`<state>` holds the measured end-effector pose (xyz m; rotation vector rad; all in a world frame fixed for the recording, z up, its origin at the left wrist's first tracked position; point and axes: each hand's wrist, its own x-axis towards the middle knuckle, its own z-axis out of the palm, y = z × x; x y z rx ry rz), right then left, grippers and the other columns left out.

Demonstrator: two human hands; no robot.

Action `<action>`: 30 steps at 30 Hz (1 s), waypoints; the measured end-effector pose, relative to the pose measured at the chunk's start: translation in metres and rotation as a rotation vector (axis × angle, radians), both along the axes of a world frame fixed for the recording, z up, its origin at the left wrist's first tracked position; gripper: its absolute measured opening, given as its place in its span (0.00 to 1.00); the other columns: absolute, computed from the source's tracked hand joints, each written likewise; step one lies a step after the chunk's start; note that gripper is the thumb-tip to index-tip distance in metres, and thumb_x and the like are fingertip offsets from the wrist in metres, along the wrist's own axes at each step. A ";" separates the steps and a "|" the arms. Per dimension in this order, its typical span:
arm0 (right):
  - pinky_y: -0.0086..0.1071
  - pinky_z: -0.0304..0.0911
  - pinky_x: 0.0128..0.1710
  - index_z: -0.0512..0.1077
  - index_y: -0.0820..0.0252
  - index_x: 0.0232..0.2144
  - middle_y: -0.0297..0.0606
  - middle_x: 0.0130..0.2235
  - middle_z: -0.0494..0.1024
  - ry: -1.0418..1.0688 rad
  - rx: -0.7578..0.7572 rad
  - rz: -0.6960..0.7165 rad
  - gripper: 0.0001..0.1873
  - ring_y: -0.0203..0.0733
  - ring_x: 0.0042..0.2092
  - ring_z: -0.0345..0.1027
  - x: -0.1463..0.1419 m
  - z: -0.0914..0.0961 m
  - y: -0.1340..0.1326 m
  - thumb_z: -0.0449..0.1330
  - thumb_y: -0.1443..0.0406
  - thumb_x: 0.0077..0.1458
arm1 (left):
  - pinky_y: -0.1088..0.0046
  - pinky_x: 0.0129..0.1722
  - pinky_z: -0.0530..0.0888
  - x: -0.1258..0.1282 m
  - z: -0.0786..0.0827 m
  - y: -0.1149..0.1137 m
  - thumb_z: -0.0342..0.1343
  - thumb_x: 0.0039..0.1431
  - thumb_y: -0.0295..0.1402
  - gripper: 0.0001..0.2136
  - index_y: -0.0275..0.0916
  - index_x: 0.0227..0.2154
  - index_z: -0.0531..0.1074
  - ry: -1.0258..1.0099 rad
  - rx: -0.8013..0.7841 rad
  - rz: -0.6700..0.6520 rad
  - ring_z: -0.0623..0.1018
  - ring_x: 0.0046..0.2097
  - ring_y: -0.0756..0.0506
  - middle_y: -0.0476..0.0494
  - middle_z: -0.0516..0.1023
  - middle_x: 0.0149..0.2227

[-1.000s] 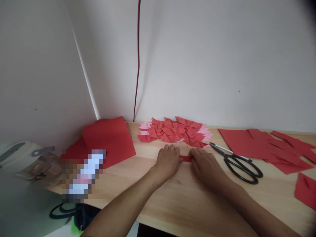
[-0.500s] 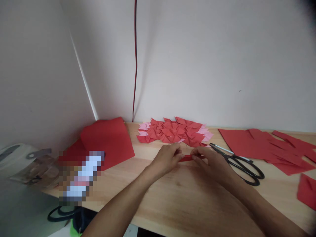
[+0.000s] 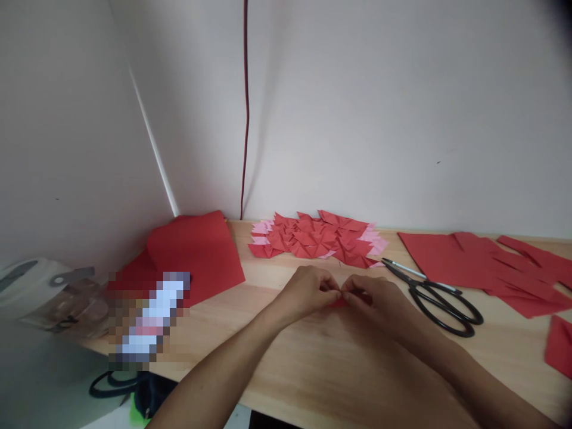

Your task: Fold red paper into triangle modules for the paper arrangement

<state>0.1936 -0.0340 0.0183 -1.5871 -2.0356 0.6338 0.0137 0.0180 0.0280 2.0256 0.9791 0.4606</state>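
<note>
My left hand (image 3: 307,292) and my right hand (image 3: 374,300) meet fingertip to fingertip over the middle of the wooden table (image 3: 313,363). Both pinch a small folded strip of red paper (image 3: 340,302), of which only a sliver shows under the fingers. Just beyond the hands lies a pile of folded red and pink paper pieces (image 3: 318,240). Black scissors (image 3: 435,296) rest shut to the right of my right hand.
A large red sheet (image 3: 192,253) lies at the back left, partly curled against the wall. Cut red sheets and strips (image 3: 491,268) cover the right side. A red cable (image 3: 245,107) hangs down the wall. A white object (image 3: 36,286) sits at far left.
The hands lay flat pressing the strip one second ago. They lifted it, then drew together, and the strip is now mostly hidden between the pinching fingertips.
</note>
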 end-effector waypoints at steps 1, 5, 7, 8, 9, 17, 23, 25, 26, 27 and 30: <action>0.32 0.54 0.29 0.72 0.58 0.26 0.32 0.25 0.75 -0.047 0.037 -0.004 0.09 0.38 0.27 0.65 -0.001 0.000 0.000 0.52 0.68 0.53 | 0.77 0.28 0.65 0.001 0.000 -0.001 0.55 0.49 0.32 0.08 0.36 0.28 0.78 0.023 0.007 0.017 0.75 0.31 0.48 0.47 0.78 0.27; 0.35 0.52 0.33 0.71 0.59 0.24 0.34 0.25 0.76 -0.179 0.125 -0.028 0.10 0.40 0.29 0.66 -0.007 -0.001 0.000 0.52 0.71 0.51 | 0.76 0.27 0.65 0.007 0.003 -0.005 0.54 0.47 0.30 0.09 0.35 0.29 0.79 0.102 0.009 0.086 0.75 0.30 0.48 0.46 0.79 0.26; 0.36 0.52 0.35 0.71 0.60 0.24 0.35 0.26 0.77 -0.191 0.130 -0.029 0.10 0.41 0.30 0.66 -0.007 -0.001 0.000 0.52 0.70 0.53 | 0.76 0.27 0.65 0.009 0.003 -0.006 0.54 0.47 0.29 0.09 0.35 0.28 0.79 0.117 0.022 0.101 0.75 0.29 0.47 0.46 0.78 0.25; 0.36 0.52 0.36 0.71 0.59 0.25 0.35 0.26 0.77 -0.184 0.128 -0.028 0.10 0.41 0.30 0.66 -0.007 -0.002 0.000 0.51 0.69 0.53 | 0.76 0.27 0.64 0.010 0.003 -0.006 0.54 0.47 0.29 0.09 0.35 0.28 0.79 0.119 0.031 0.099 0.75 0.29 0.48 0.46 0.78 0.25; 0.36 0.53 0.35 0.71 0.59 0.25 0.35 0.26 0.77 -0.167 0.118 -0.026 0.10 0.41 0.30 0.66 -0.006 -0.002 0.000 0.51 0.68 0.54 | 0.76 0.27 0.64 0.009 0.003 -0.005 0.54 0.47 0.29 0.09 0.35 0.28 0.79 0.114 0.038 0.094 0.75 0.29 0.48 0.46 0.78 0.25; 0.29 0.54 0.28 0.72 0.58 0.28 0.33 0.26 0.76 0.024 -0.079 -0.026 0.10 0.38 0.29 0.67 0.002 -0.003 0.001 0.51 0.67 0.54 | 0.78 0.27 0.65 0.002 -0.007 0.002 0.52 0.47 0.27 0.11 0.35 0.29 0.79 0.001 0.015 0.013 0.75 0.29 0.49 0.47 0.79 0.27; 0.32 0.52 0.32 0.70 0.59 0.26 0.35 0.26 0.76 -0.156 0.063 -0.023 0.10 0.40 0.29 0.67 -0.003 -0.006 0.001 0.50 0.69 0.55 | 0.77 0.27 0.65 0.007 -0.005 -0.001 0.52 0.45 0.26 0.12 0.34 0.30 0.79 0.085 0.036 0.071 0.74 0.28 0.49 0.46 0.79 0.26; 0.33 0.52 0.33 0.70 0.59 0.26 0.36 0.28 0.77 -0.204 0.106 -0.020 0.11 0.41 0.31 0.67 -0.004 -0.007 0.001 0.49 0.70 0.56 | 0.76 0.28 0.66 0.008 -0.003 -0.002 0.52 0.46 0.26 0.12 0.34 0.30 0.79 0.093 0.039 0.072 0.74 0.29 0.48 0.46 0.79 0.26; 0.34 0.52 0.33 0.70 0.60 0.26 0.36 0.28 0.77 -0.214 0.116 -0.020 0.11 0.42 0.31 0.67 -0.005 -0.007 0.001 0.49 0.70 0.56 | 0.76 0.28 0.66 0.008 -0.003 -0.002 0.52 0.46 0.27 0.11 0.34 0.30 0.79 0.093 0.042 0.068 0.75 0.30 0.48 0.46 0.79 0.27; 0.34 0.52 0.34 0.70 0.59 0.27 0.36 0.28 0.77 -0.213 0.118 -0.019 0.11 0.42 0.31 0.67 -0.005 -0.007 0.001 0.49 0.69 0.56 | 0.76 0.29 0.66 0.008 -0.003 -0.002 0.52 0.47 0.27 0.11 0.35 0.31 0.79 0.093 0.046 0.065 0.75 0.30 0.48 0.46 0.79 0.27; 0.33 0.52 0.33 0.70 0.59 0.27 0.35 0.27 0.76 -0.154 0.103 -0.017 0.11 0.40 0.30 0.67 -0.003 -0.006 0.002 0.50 0.68 0.56 | 0.75 0.30 0.66 0.007 -0.004 -0.002 0.53 0.47 0.28 0.10 0.36 0.31 0.79 0.106 0.066 0.079 0.75 0.31 0.47 0.46 0.79 0.28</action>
